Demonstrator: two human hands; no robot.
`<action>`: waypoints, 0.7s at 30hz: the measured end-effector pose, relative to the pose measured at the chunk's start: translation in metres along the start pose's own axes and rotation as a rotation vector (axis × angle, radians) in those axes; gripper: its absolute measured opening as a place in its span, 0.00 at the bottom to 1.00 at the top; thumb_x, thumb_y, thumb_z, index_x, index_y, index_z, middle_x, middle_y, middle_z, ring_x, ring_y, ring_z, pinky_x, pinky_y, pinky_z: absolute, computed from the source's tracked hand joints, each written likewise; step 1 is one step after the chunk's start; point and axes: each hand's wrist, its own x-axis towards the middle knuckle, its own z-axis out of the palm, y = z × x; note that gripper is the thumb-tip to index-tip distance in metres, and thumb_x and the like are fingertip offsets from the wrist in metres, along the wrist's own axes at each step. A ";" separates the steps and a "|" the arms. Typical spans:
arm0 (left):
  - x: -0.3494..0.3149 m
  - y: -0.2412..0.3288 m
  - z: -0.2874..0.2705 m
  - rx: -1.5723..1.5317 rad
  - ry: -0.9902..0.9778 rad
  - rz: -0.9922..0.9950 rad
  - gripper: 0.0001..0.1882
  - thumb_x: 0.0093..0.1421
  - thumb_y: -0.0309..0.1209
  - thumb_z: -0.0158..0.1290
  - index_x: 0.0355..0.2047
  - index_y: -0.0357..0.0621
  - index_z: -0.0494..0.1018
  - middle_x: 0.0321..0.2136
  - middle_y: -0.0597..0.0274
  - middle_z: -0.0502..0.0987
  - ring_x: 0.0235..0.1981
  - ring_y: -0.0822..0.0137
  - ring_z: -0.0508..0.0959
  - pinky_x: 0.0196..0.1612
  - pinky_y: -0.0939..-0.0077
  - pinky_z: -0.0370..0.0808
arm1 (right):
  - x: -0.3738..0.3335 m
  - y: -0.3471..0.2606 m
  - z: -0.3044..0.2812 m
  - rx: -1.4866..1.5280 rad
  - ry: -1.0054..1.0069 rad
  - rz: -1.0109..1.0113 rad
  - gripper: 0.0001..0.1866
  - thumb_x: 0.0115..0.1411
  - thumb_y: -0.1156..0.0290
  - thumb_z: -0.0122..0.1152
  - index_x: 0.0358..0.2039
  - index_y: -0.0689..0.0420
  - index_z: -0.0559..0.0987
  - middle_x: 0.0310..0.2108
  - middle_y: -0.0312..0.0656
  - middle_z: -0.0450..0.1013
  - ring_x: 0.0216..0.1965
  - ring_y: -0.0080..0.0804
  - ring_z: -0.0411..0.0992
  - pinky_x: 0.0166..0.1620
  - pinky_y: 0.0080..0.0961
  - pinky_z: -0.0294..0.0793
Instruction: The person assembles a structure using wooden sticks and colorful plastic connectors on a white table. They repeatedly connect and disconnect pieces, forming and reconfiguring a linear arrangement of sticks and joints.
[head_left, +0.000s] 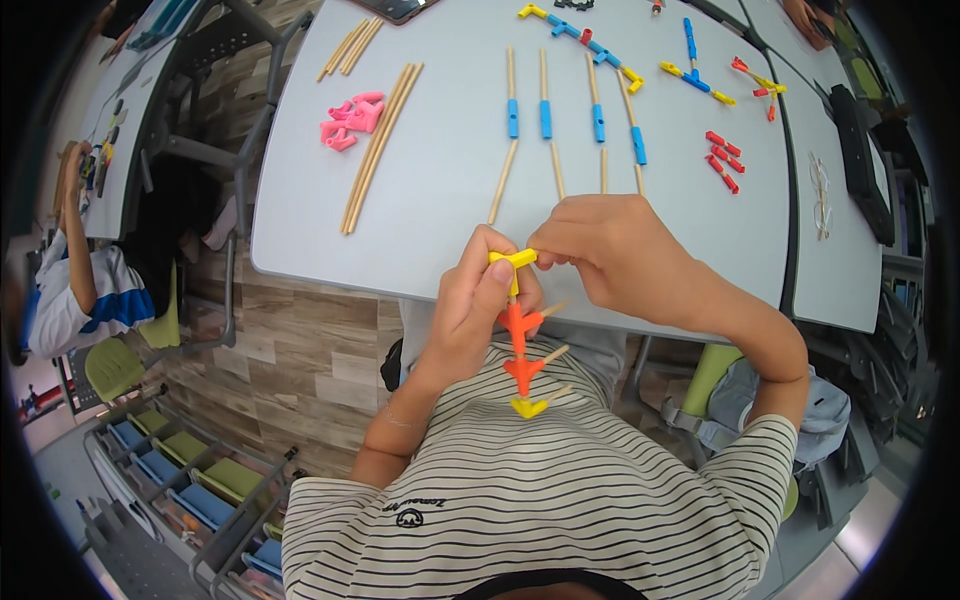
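Observation:
Close to my body, past the table's near edge, my left hand (470, 295) is wrapped round a yellow plastic connector (512, 262) at the top of a chain. Below it the chain runs through orange connectors (520, 325) to another yellow connector (528, 407) at the bottom. Short wooden sticks (555, 353) stick out of the chain's right side. My right hand (610, 245) pinches at the free arm of the top yellow connector; whatever lies between its fingertips is hidden. Just beyond my hands lie wooden sticks joined by blue connectors (545, 120).
The white table (300, 220) carries pink connectors (352, 120), long wooden sticks (383, 150), shorter sticks (350, 45), red connectors (725, 160) and a blue-yellow joined chain (585, 42). Glasses (820, 195) rest on the right-hand table. Another person (90, 270) works at the left.

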 end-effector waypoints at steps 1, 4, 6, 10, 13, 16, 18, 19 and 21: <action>0.001 0.001 0.003 -0.031 0.022 0.000 0.19 0.75 0.45 0.35 0.40 0.41 0.60 0.22 0.60 0.67 0.22 0.70 0.71 0.27 0.76 0.71 | 0.001 0.001 0.004 -0.093 0.061 -0.070 0.06 0.46 0.81 0.62 0.27 0.60 0.78 0.24 0.41 0.71 0.26 0.35 0.71 0.30 0.30 0.73; 0.001 -0.004 0.011 -0.155 0.053 0.044 0.18 0.75 0.45 0.34 0.42 0.42 0.60 0.24 0.60 0.70 0.26 0.71 0.73 0.29 0.77 0.71 | 0.002 0.004 0.012 -0.327 0.195 -0.256 0.10 0.43 0.81 0.63 0.29 0.62 0.77 0.25 0.39 0.69 0.26 0.34 0.69 0.29 0.30 0.70; 0.001 -0.007 0.012 -0.201 0.043 0.071 0.17 0.76 0.44 0.34 0.43 0.42 0.60 0.27 0.60 0.71 0.28 0.71 0.74 0.31 0.78 0.71 | 0.001 0.008 0.010 -0.427 0.215 -0.346 0.13 0.41 0.83 0.62 0.32 0.64 0.78 0.28 0.40 0.70 0.26 0.35 0.67 0.28 0.28 0.68; -0.001 -0.013 0.012 -0.180 0.011 0.076 0.17 0.76 0.44 0.35 0.43 0.43 0.59 0.28 0.59 0.71 0.28 0.71 0.74 0.32 0.77 0.71 | 0.002 0.013 0.008 -0.612 0.289 -0.498 0.11 0.42 0.76 0.65 0.28 0.62 0.74 0.25 0.36 0.65 0.28 0.31 0.67 0.29 0.26 0.69; 0.001 -0.010 0.010 -0.279 0.005 0.040 0.16 0.75 0.44 0.35 0.42 0.43 0.60 0.27 0.60 0.70 0.27 0.73 0.71 0.31 0.78 0.69 | 0.002 0.014 0.008 -0.535 0.256 -0.462 0.11 0.43 0.77 0.64 0.30 0.62 0.76 0.25 0.37 0.66 0.28 0.31 0.68 0.29 0.26 0.70; 0.007 -0.008 -0.002 -0.144 -0.006 0.041 0.18 0.73 0.47 0.39 0.39 0.43 0.60 0.22 0.62 0.67 0.21 0.74 0.67 0.27 0.79 0.67 | -0.001 0.013 0.004 -0.144 0.030 -0.202 0.07 0.51 0.76 0.63 0.32 0.62 0.78 0.25 0.39 0.69 0.27 0.30 0.68 0.30 0.26 0.71; 0.008 -0.003 -0.011 0.003 -0.037 0.045 0.20 0.72 0.47 0.41 0.36 0.41 0.61 0.19 0.63 0.67 0.19 0.77 0.62 0.24 0.82 0.62 | -0.001 0.009 -0.003 0.265 -0.176 0.078 0.04 0.62 0.74 0.59 0.33 0.62 0.79 0.25 0.40 0.71 0.24 0.28 0.67 0.31 0.24 0.70; 0.007 0.001 -0.014 0.048 -0.077 0.033 0.18 0.72 0.44 0.41 0.37 0.41 0.62 0.19 0.64 0.67 0.19 0.77 0.63 0.24 0.82 0.62 | 0.003 0.007 -0.009 0.436 -0.332 0.195 0.07 0.65 0.72 0.56 0.34 0.62 0.79 0.25 0.38 0.72 0.24 0.26 0.67 0.31 0.23 0.69; 0.008 0.007 -0.019 0.139 -0.161 0.003 0.13 0.73 0.39 0.41 0.37 0.41 0.64 0.18 0.67 0.68 0.20 0.79 0.65 0.25 0.80 0.64 | 0.013 0.010 -0.024 0.782 -0.643 0.434 0.13 0.72 0.68 0.51 0.34 0.61 0.79 0.24 0.36 0.72 0.24 0.22 0.67 0.31 0.21 0.68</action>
